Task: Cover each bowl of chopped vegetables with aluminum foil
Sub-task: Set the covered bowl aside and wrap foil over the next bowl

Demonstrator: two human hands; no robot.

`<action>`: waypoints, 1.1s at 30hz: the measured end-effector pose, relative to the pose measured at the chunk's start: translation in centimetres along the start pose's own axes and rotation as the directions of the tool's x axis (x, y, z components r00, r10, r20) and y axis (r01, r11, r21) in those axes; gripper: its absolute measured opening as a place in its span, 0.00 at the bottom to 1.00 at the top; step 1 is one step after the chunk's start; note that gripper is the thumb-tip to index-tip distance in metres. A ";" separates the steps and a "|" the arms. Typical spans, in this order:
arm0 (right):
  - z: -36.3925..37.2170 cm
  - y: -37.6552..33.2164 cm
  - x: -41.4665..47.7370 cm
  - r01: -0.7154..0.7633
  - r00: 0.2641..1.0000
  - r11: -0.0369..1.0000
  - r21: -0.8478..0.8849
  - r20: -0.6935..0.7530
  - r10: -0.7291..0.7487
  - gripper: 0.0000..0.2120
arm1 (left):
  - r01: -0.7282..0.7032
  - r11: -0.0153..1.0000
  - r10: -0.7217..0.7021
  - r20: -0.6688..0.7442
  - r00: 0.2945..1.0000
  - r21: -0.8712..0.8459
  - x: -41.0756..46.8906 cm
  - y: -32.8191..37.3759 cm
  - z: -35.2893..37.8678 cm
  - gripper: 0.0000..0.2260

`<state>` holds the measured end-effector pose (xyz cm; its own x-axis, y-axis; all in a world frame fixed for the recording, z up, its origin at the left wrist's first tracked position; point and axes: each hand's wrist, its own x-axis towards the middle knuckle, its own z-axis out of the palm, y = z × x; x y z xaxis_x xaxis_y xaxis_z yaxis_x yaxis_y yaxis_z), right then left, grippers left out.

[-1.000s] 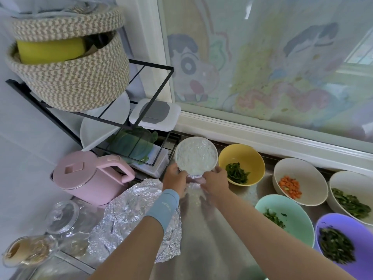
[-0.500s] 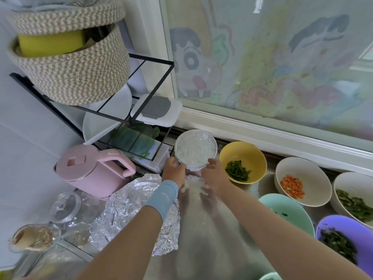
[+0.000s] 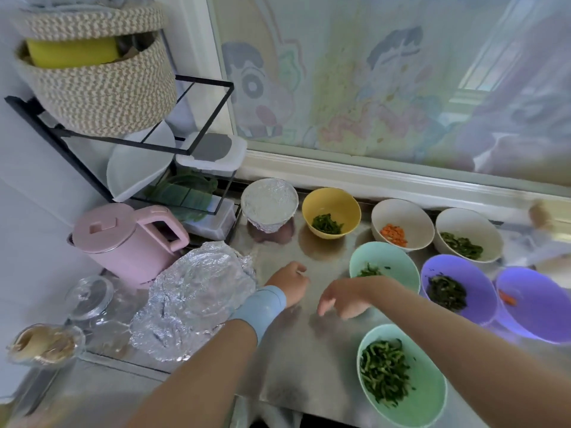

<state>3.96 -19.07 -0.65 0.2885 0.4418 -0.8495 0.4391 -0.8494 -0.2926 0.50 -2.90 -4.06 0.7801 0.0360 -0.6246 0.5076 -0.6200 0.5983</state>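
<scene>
A foil-covered bowl [image 3: 268, 205] stands at the back of the steel counter, with no hand on it. Uncovered bowls of chopped vegetables sit to its right: a yellow bowl [image 3: 331, 213], a white bowl with carrot [image 3: 401, 223], another white bowl [image 3: 468, 234], two mint green bowls [image 3: 383, 264] [image 3: 401, 373] and two purple bowls [image 3: 457, 287] [image 3: 533, 307]. A crumpled sheet of aluminum foil [image 3: 194, 299] lies left of my hands. My left hand [image 3: 289, 284] and right hand [image 3: 346, 296] hover over the counter, loosely curled and holding nothing.
A pink kettle [image 3: 126, 242] stands at the left beside a black wire rack [image 3: 148, 140] with a woven basket [image 3: 95, 75], a plate and a lidded box. Glass jars [image 3: 89, 296] sit at the front left. A window runs along the back.
Both hands let go of the foil-covered bowl and drew back toward me. The bowl now stands alone at the back.
</scene>
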 end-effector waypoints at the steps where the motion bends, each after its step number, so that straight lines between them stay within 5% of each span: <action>1: 1.1 0.0 -0.3 -0.015 0.999 0.999 -0.032 0.039 0.016 0.31 | -0.008 0.999 0.007 0.039 0.999 0.034 -0.2 -0.4 1.1 0.19; 9: 7.8 1.4 0.5 -0.171 0.984 0.970 -0.175 -0.071 0.160 0.26 | -0.094 0.978 0.051 0.218 0.974 0.188 -2.7 -2.3 6.4 0.20; 14: 7.5 0.6 1.5 -0.190 0.965 0.973 -0.132 -0.205 0.161 0.30 | -0.165 0.973 0.116 0.272 0.955 0.162 -3.7 -2.6 6.7 0.05; 20: 4.6 0.0 2.6 -0.092 0.902 0.982 0.163 -0.404 0.152 0.20 | -0.009 0.989 -0.004 0.087 0.996 0.145 -3.1 -3.1 3.6 0.15; 23: 3.3 -0.2 3.6 -0.062 0.863 0.947 0.316 -0.459 0.210 0.21 | 0.044 0.987 -0.044 -0.008 0.999 0.155 -2.3 -3.4 1.6 0.04; 25: 2.6 -0.3 4.3 -0.056 0.851 0.928 0.368 -0.469 0.237 0.22 | 0.063 0.988 -0.060 -0.029 0.998 0.140 -1.8 -3.3 0.3 0.06; 33: 0.1 -1.7 5.5 -0.090 0.915 0.959 0.268 -0.358 0.186 0.26 | 0.085 0.994 -0.083 -0.038 0.996 0.064 -0.7 -2.9 -2.1 0.10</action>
<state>4.70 -15.25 -4.90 0.6501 0.3493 -0.6748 0.1672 -0.9321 -0.3214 -0.81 0.50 -4.33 0.7488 0.1173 -0.6524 0.5477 -0.6638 0.5093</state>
